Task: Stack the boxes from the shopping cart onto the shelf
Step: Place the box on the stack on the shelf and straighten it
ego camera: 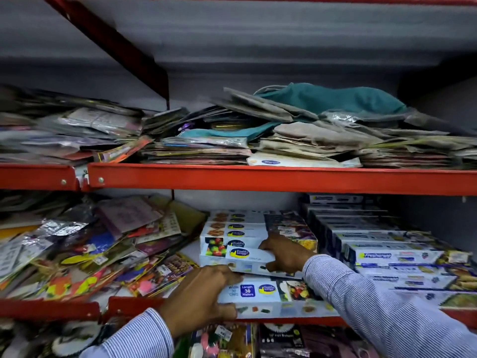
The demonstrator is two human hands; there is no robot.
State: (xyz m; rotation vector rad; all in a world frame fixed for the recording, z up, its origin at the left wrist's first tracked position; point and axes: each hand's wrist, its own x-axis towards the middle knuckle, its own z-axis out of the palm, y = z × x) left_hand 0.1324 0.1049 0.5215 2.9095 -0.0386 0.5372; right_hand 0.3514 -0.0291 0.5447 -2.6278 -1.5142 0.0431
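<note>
Long white wrap boxes with fruit pictures and blue round logos lie side by side on the lower red shelf. My left hand grips the left end of the front box at the shelf's edge. My right hand rests on the box behind it, fingers curled over its right part and touching a dark patterned box. More white boxes are lined up toward the back. Both sleeves are blue striped. The shopping cart is out of view.
A stack of dark-edged foil boxes fills the shelf to the right. Loose colourful packets pile up at left. The upper shelf holds flat packets and a teal cloth bag. More packets hang below the lower shelf.
</note>
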